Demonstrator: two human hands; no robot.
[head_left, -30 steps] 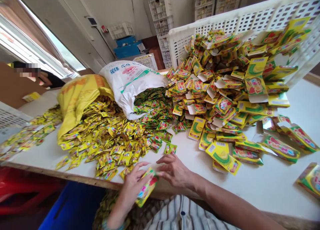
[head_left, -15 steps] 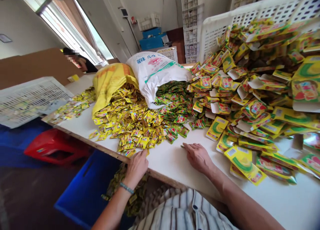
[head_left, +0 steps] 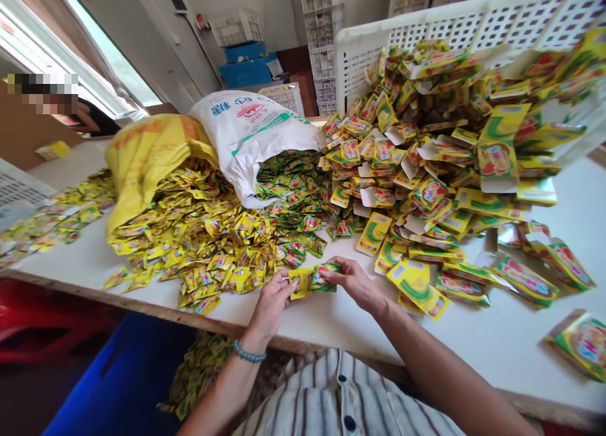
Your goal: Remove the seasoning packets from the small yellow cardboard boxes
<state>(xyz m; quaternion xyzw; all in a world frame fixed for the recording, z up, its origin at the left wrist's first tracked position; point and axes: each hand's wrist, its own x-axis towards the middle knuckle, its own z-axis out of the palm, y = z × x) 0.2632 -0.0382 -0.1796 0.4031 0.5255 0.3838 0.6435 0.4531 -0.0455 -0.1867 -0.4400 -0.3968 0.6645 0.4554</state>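
My left hand (head_left: 271,306), with a beaded bracelet at its wrist, pinches a yellow packet (head_left: 301,282) over the table's front part. Touching or overlapping that packet is a green packet (head_left: 324,277), gripped by the fingers of my right hand (head_left: 355,283). Beyond my left hand spreads a heap of yellow packets (head_left: 208,234), spilling from a yellow sack (head_left: 151,146). Green packets (head_left: 296,187) lie at the mouth of a white sack (head_left: 255,130). Right of my hands, yellow-green boxes (head_left: 419,284) are piled, several with open flaps.
A white crate (head_left: 364,60) stands behind the boxes. One box (head_left: 580,344) lies apart at the right. Below the table edge (head_left: 222,325) are a blue bin (head_left: 111,376) holding packets and a red stool (head_left: 52,322). A person (head_left: 89,117) is at the far left.
My hands, earlier apart with the left at the yellow heap, have come close together, now holding a yellow and a green packet. The view has shifted right.
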